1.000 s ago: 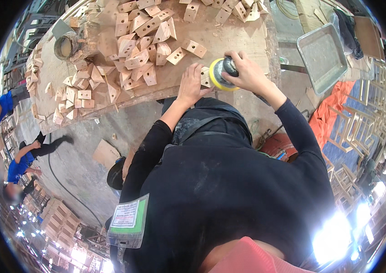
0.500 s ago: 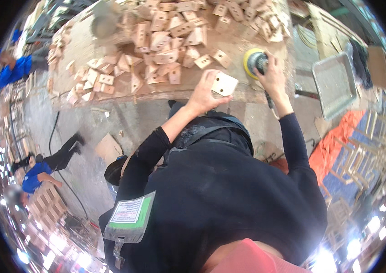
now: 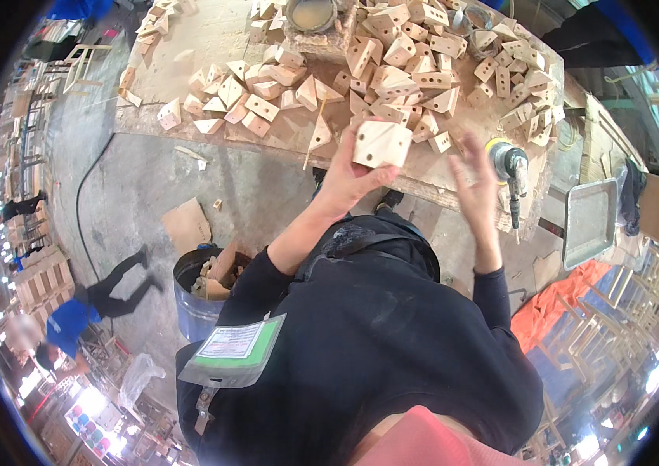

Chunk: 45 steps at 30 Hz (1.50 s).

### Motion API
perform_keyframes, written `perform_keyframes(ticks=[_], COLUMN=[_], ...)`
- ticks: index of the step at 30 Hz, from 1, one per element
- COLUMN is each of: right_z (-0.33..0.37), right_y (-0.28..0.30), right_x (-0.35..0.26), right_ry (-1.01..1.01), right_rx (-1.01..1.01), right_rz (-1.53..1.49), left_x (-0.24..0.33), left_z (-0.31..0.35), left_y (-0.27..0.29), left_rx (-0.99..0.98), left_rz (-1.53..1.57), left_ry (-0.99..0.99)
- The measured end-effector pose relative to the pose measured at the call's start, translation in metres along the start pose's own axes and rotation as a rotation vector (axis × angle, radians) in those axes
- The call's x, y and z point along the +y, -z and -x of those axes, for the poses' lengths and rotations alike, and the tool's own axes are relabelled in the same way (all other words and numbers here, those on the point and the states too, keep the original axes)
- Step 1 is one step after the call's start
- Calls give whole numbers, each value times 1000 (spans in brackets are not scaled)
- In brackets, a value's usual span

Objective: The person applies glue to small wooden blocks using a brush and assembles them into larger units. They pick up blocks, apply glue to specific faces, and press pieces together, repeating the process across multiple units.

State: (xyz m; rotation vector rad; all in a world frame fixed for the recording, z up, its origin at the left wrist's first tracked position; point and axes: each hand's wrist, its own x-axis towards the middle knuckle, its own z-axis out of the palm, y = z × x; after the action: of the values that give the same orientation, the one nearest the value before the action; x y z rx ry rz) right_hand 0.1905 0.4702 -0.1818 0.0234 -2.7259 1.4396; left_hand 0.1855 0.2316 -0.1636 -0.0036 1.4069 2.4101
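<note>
My left hand (image 3: pixel 346 180) grips a pale wooden block (image 3: pixel 381 144) with several drilled holes in its face, holding it up near the bench's front edge. To the right of it, my right hand (image 3: pixel 475 186) is raised with its fingers stretched and apart, somewhat blurred, and nothing in it. Just beyond that hand a round orbital sander (image 3: pixel 511 165) with a yellow rim and dark body rests on the workbench (image 3: pixel 423 167). A heap of similar drilled wooden blocks (image 3: pixel 415 78) spreads over the bench behind my hands.
A can (image 3: pixel 312 17) stands at the back of the bench. On the floor at left is a blue bin (image 3: pixel 199 307) with wood scraps, near a cable (image 3: pixel 85 202). A grey tray (image 3: pixel 589 221) and orange cloth (image 3: pixel 558 303) lie at right. A person in blue (image 3: pixel 73 318) is at far left.
My right hand has let go of the sander and moved left of it, its fingers now spread. My left hand still holds the block, now turned differently. The view has shifted, showing more bench.
</note>
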Motion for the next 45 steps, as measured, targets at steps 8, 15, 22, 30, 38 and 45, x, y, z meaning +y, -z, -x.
perform_keyframes(ticks=[8,15,22,30,38,45], right_z=[-29,-49,-58,-71,-67,-39], right_y=[-128,-184,-218,-224,-231,-227], right_x=[-121,-152,-183,-196,-186,-178], right_ry=[-258,-282,-263,-118,-140,-7], right_rx=[-193,-46,150,115,121,-60], right_rz=[-981,-982,-818,-817,-825,-349], left_x=[48,92,132,148,160,136], left_z=[-18,-28,-32,-36,-27,-25], left_y=[80,145,170,184,199,252], left_rx=[105,75,-112,-184,-256,-376], left_rz=[-412,-588,-652,-277,-261,151], left_ry=[-219,-396,-397,-265,82,427])
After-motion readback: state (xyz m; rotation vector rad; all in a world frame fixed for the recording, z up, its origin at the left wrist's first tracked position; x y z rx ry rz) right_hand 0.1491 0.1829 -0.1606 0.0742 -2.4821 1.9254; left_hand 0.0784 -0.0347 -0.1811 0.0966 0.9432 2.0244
